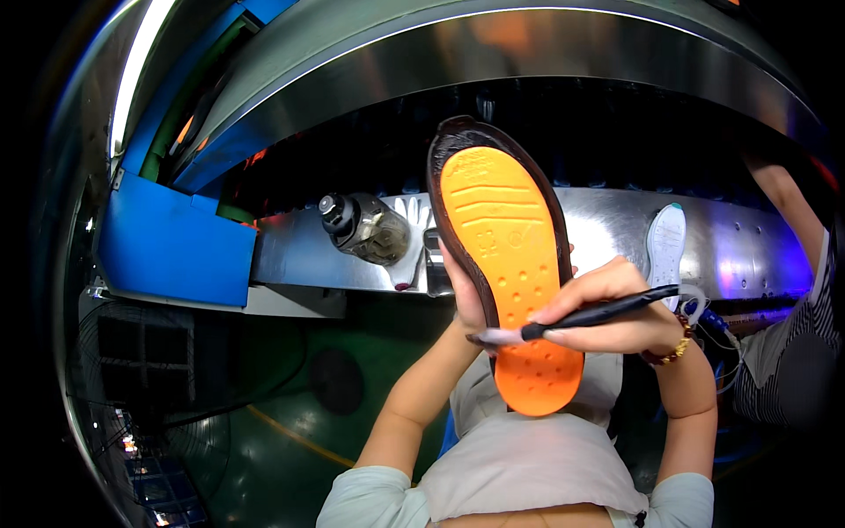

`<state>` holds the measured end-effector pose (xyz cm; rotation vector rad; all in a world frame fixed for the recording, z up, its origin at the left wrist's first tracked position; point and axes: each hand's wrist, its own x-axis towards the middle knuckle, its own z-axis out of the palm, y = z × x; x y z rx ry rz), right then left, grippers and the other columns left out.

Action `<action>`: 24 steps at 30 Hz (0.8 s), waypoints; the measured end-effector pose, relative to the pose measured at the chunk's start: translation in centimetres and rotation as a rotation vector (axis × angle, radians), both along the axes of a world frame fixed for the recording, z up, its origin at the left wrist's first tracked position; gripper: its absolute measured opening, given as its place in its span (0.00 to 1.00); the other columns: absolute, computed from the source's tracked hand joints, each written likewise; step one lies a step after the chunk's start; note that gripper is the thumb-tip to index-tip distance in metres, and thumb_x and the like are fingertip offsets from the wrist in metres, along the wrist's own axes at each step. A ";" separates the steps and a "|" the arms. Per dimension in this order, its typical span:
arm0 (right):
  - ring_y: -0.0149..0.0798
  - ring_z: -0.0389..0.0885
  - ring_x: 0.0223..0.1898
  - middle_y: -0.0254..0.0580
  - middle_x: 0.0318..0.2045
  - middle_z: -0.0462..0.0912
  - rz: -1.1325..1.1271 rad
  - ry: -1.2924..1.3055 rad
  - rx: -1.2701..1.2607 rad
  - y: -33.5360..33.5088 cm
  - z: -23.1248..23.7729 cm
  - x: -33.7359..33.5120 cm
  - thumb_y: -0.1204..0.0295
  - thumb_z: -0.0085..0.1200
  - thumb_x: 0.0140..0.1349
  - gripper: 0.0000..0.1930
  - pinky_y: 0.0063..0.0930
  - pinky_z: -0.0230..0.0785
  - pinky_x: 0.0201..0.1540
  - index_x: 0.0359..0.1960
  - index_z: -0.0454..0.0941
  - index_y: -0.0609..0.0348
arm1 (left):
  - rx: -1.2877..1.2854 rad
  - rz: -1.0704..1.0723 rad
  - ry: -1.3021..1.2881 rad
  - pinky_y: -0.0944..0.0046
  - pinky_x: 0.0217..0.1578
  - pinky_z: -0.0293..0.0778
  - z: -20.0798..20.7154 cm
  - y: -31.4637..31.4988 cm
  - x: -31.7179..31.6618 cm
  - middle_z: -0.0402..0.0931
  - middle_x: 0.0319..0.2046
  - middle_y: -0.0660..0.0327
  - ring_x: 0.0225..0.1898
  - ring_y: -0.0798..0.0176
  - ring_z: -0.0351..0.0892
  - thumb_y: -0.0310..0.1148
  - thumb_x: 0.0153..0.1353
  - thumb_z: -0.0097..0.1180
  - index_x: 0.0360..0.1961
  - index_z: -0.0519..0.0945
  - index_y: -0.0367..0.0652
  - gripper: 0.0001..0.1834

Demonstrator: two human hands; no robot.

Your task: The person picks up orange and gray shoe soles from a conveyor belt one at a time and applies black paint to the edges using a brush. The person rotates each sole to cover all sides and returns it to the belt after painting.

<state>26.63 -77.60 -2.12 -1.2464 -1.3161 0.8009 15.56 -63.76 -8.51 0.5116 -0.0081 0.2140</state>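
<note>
A shoe sole [515, 224], orange in the middle with a dark raised rim, is held up in front of me with its toe pointing away. My left hand [464, 290] is closed around its left side, with part of the fingers hidden behind it. My right hand [616, 312] pinches a brush [598, 314] with a black handle, laid across the lower part of the sole. The pale bristles reach the sole's left rim, close to my left hand; whether they touch is hard to tell. A clear tube [695, 299] hangs near the handle's rear end.
On the metal bench [598, 216] stand a dark-capped bottle [374, 231] beside a white glove [412, 251] and, to the right, a white shoe sole [666, 242]. A blue machine housing [176, 238] is at left. Another person's arm [788, 198] reaches in at right.
</note>
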 end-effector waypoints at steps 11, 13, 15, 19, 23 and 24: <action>0.36 0.79 0.37 0.46 0.32 0.80 -0.173 0.217 0.012 -1.8 -0.3 -0.7 0.83 0.56 0.46 0.09 0.27 0.71 0.43 0.32 0.78 0.65 | 0.031 0.389 -0.244 0.50 0.53 0.60 0.6 3.2 1.9 0.57 0.54 0.44 0.52 0.45 0.61 0.75 0.41 0.37 0.60 0.52 0.44 0.53; 0.37 0.80 0.37 0.46 0.33 0.80 -0.127 0.224 0.030 -1.3 -1.4 -0.5 0.83 0.56 0.46 0.10 0.26 0.71 0.42 0.32 0.78 0.65 | 0.052 0.365 -0.290 0.50 0.54 0.57 0.8 3.8 2.0 0.55 0.55 0.44 0.53 0.45 0.59 0.75 0.40 0.38 0.60 0.52 0.44 0.54; 0.39 0.80 0.37 0.46 0.33 0.80 -0.021 -0.027 0.127 -1.8 -0.7 -1.1 0.84 0.57 0.45 0.10 0.26 0.71 0.43 0.32 0.78 0.64 | 0.115 0.342 -0.352 0.50 0.55 0.57 1.0 4.4 1.7 0.55 0.55 0.44 0.53 0.45 0.59 0.75 0.40 0.37 0.60 0.52 0.44 0.54; 0.39 0.79 0.37 0.46 0.33 0.80 -0.065 0.233 0.089 -3.3 -1.7 -0.1 0.83 0.57 0.45 0.10 0.28 0.71 0.43 0.32 0.78 0.63 | 0.151 0.384 -0.262 0.51 0.55 0.57 1.9 4.7 1.2 0.55 0.55 0.45 0.53 0.46 0.60 0.76 0.40 0.36 0.59 0.54 0.43 0.54; 0.29 0.78 0.29 0.38 0.30 0.81 -0.071 -0.230 0.126 -2.8 -2.4 0.5 0.78 0.60 0.44 0.10 0.23 0.66 0.37 0.31 0.79 0.58 | 0.142 0.423 -0.297 0.50 0.50 0.64 2.2 4.5 1.7 0.60 0.52 0.45 0.49 0.45 0.65 0.78 0.39 0.31 0.58 0.55 0.45 0.54; 0.27 0.75 0.29 0.35 0.29 0.82 -0.032 -0.253 0.123 -3.1 -2.4 0.1 0.76 0.61 0.43 0.11 0.24 0.60 0.38 0.31 0.80 0.56 | 0.145 0.391 -0.282 0.50 0.50 0.64 2.5 4.4 1.2 0.59 0.53 0.46 0.50 0.46 0.65 0.78 0.39 0.31 0.58 0.55 0.45 0.54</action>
